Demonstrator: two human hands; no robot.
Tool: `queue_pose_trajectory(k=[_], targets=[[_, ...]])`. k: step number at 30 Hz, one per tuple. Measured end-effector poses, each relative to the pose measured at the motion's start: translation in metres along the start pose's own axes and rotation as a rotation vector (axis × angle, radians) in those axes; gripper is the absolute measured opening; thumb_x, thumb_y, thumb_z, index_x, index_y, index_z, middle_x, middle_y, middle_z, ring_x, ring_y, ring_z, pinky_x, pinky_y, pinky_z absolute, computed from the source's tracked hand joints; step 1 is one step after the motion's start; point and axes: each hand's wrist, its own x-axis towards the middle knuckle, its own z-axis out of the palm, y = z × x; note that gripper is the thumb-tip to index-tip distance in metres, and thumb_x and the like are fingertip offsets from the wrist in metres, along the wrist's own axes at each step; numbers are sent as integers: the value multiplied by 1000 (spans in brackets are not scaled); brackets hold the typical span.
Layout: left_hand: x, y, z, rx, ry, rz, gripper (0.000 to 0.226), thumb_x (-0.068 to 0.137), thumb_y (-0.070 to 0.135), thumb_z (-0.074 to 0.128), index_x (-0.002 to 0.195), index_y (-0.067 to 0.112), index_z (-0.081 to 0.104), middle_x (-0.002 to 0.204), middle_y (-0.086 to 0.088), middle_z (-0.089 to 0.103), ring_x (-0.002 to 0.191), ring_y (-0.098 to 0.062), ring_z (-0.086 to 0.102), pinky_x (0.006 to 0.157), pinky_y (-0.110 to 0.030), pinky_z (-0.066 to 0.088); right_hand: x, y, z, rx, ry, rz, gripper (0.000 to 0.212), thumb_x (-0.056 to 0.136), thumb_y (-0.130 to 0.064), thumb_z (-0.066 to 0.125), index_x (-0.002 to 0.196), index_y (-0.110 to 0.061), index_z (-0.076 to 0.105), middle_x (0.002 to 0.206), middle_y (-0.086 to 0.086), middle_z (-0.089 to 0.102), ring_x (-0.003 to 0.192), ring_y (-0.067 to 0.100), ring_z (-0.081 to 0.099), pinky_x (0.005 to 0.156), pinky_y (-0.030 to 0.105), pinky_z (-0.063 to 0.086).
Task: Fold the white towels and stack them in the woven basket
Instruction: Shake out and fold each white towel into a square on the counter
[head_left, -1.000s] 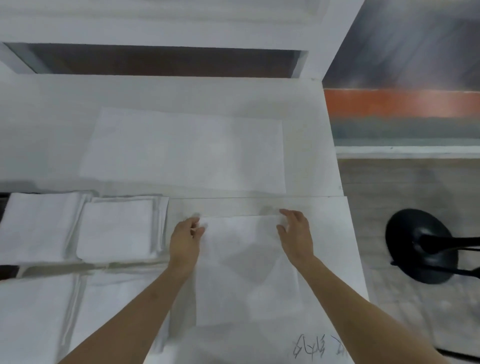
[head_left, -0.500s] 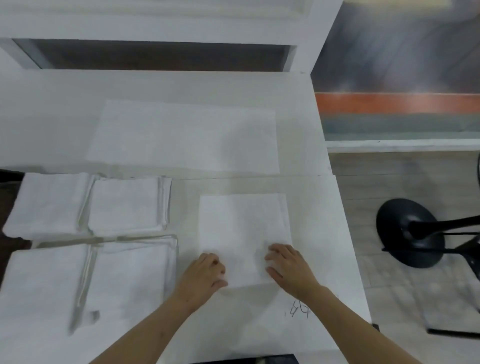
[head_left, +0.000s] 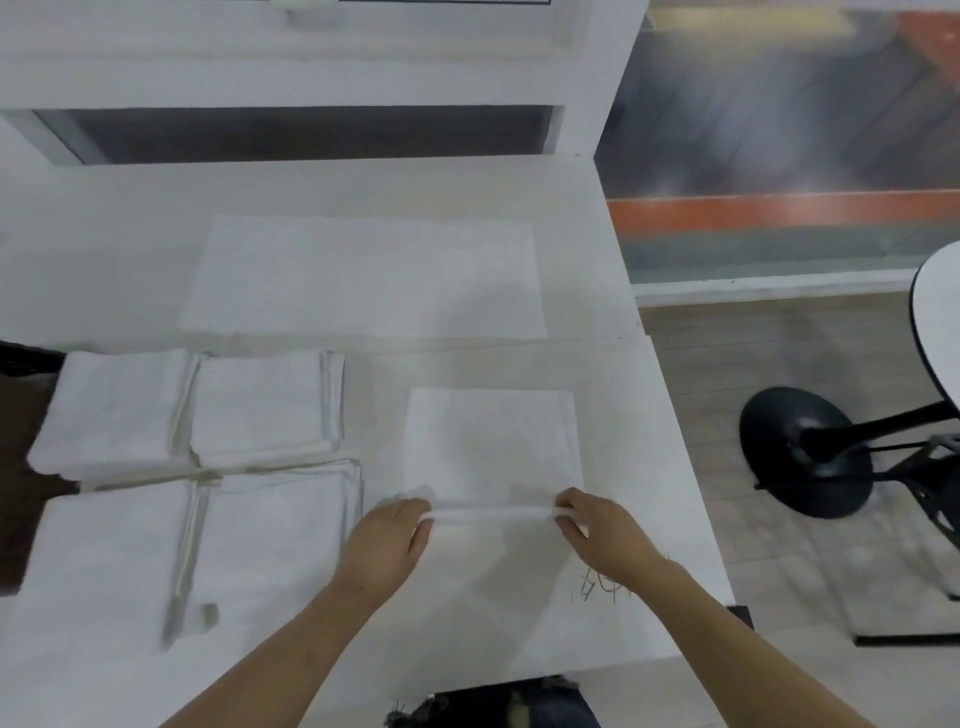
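The towel (head_left: 491, 447) at lower centre looked like thin, soft, matt white cloth. The folded stacks (head_left: 192, 410) at left were the same cloth, with layered edges showing. The table (head_left: 639, 519) was smooth, matt white, with pen scribbles (head_left: 602, 590) near its right edge. The floor (head_left: 727, 353) at right looked like pale wood planks. The stool base (head_left: 805, 452) was smooth, matt black, probably metal or plastic.
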Motion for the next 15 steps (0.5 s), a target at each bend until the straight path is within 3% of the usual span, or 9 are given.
queue_pose_trajectory(k=[2, 7, 15], targets=[[5, 3, -16, -64, 32, -41, 31, 102, 44, 39, 110, 25, 62, 93, 6, 67, 77, -18, 66, 64, -33, 53, 1, -9, -18, 103, 30, 26, 4, 101, -35, 61, 100, -31, 60, 77, -13, 65, 69, 11, 62, 64, 31, 52], [41, 6, -38, -230, 111, -82, 18, 106, 36, 48, 114, 26, 60, 98, 13, 56, 81, -10, 61, 69, -30, 49, 22, -26, -47, 324, 118, 137, 2, 98, -26, 69, 99, -26, 68, 83, -12, 71, 75, 7, 66, 67, 18, 48], [120, -2, -34, -131, 43, -141, 26, 103, 45, 47, 113, 27, 63, 104, 4, 62, 86, -24, 67, 74, -42, 56, 77, -11, -46, 190, 136, 255, 8, 98, -32, 64, 101, -26, 67, 86, -10, 70, 77, 9, 65, 66, 26, 51]])
